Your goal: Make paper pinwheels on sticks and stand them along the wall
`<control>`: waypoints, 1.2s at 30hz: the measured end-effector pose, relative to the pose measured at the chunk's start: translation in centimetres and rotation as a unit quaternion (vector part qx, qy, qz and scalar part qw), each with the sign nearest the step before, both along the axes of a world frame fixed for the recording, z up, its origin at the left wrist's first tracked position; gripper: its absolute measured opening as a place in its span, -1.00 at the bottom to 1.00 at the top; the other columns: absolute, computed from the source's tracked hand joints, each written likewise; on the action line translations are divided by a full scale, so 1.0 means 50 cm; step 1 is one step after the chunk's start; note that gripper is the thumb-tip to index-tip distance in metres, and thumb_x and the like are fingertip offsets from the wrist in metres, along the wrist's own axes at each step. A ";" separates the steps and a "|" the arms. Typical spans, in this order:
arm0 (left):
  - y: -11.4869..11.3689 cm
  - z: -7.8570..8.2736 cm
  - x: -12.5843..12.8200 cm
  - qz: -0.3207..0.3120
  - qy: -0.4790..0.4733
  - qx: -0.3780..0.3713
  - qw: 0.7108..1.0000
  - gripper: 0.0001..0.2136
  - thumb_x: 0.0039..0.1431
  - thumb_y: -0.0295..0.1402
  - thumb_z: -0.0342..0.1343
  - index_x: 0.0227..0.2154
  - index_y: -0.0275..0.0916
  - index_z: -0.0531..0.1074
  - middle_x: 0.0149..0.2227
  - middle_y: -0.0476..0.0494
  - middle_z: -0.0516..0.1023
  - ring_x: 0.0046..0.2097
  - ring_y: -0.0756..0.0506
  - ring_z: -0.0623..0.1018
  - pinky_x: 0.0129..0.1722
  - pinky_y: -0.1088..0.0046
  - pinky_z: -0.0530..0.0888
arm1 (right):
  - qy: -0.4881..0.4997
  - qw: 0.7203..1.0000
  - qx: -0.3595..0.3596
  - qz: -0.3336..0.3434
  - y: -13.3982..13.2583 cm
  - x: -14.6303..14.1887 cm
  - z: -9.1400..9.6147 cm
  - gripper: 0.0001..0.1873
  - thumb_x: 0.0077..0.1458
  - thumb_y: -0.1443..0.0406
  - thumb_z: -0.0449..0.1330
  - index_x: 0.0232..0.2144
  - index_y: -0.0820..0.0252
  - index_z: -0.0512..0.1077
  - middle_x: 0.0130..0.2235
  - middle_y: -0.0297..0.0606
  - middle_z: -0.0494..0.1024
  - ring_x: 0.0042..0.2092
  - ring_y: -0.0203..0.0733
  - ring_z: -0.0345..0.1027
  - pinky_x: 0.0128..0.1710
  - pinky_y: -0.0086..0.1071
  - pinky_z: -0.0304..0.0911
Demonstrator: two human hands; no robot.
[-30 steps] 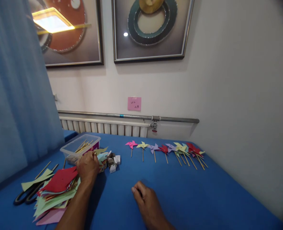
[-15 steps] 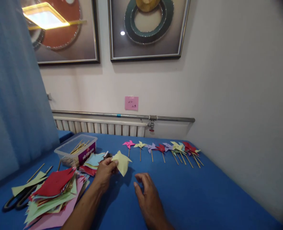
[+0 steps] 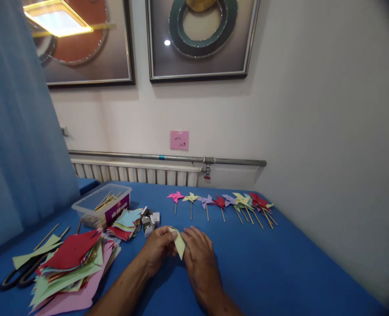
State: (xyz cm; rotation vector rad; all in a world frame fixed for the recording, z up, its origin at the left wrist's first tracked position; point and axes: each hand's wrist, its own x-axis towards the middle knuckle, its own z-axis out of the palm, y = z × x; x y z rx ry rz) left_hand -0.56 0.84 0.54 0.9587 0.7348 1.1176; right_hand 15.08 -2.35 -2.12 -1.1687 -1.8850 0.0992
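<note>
My left hand [image 3: 161, 246] pinches a pale yellow paper piece [image 3: 180, 245], which shows as a narrow pointed shape above the blue table. On its right side, my right hand [image 3: 199, 256] closes its bent fingers against the paper's edge; the fingertips are partly hidden. Just beyond my left hand lie small open boxes [image 3: 148, 220] with shiny metal bits in them. Left of those is a small pile of cut coloured papers [image 3: 126, 223].
Finished paper pinwheels [image 3: 206, 201] on sticks line the table's back right. At left are a large stack of coloured paper [image 3: 72, 252], black-handled scissors [image 3: 26, 272] and a clear plastic tub [image 3: 82, 206] of sticks. A blue curtain [image 3: 23, 131] hangs at far left.
My left hand has brought the yellow paper nearer and turned it, so less of it shows. My right hand has moved up and left to meet it. The small boxes have come into view.
</note>
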 end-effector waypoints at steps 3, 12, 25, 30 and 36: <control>0.000 0.008 -0.005 0.006 0.023 0.017 1.000 -0.63 -0.04 -0.05 0.31 -0.44 -0.29 0.44 -0.50 -0.10 0.54 -0.53 0.01 0.45 -0.48 0.49 0.31 | 0.145 0.986 -0.084 0.019 -0.001 0.005 0.019 -0.68 0.22 0.28 0.05 -0.10 0.07 0.56 -0.07 -0.17 0.63 0.03 0.00 0.44 0.10 -0.12 0.24; 0.012 0.009 -0.004 0.088 0.172 0.106 0.975 -0.70 -0.12 -0.12 0.30 -0.47 -0.28 0.49 -0.55 -0.03 0.48 -0.50 0.00 0.40 -0.47 0.50 0.29 | 0.546 0.772 -0.312 0.094 0.011 -0.009 -0.001 -0.48 0.04 -0.07 0.28 -0.14 0.21 0.54 -0.36 -0.17 0.67 -0.29 0.01 0.56 -0.25 -0.24 0.41; 0.014 -0.013 0.007 0.144 0.209 0.126 0.959 -0.78 -0.08 -0.21 0.26 -0.51 -0.25 0.42 -0.59 0.05 0.39 -0.54 0.03 0.32 -0.53 0.54 0.23 | 0.591 0.708 -0.364 0.128 0.000 -0.019 0.010 -0.52 -0.07 0.08 0.42 -0.16 0.25 0.53 -0.35 -0.14 0.70 -0.21 0.07 0.60 -0.23 -0.20 0.45; -0.001 -0.004 0.001 0.198 0.338 0.277 0.878 -0.91 0.08 -0.40 0.12 -0.50 -0.23 0.44 -0.49 0.00 0.44 -0.42 -0.01 0.40 -0.40 0.51 0.28 | 0.581 0.717 -0.368 0.113 0.004 -0.016 0.001 -0.52 -0.09 0.05 0.41 -0.19 0.25 0.54 -0.36 -0.15 0.69 -0.25 0.05 0.60 -0.29 -0.23 0.45; -0.009 -0.012 -0.006 0.187 0.459 0.504 0.708 -0.79 0.22 -0.51 -0.04 -0.37 -0.24 0.51 -0.35 -0.16 0.53 -0.28 -0.07 0.49 -0.27 0.44 0.35 | 0.585 0.709 -0.377 0.108 0.003 -0.018 0.009 -0.53 -0.12 0.03 0.42 -0.25 0.25 0.52 -0.39 -0.17 0.68 -0.28 0.03 0.60 -0.33 -0.27 0.43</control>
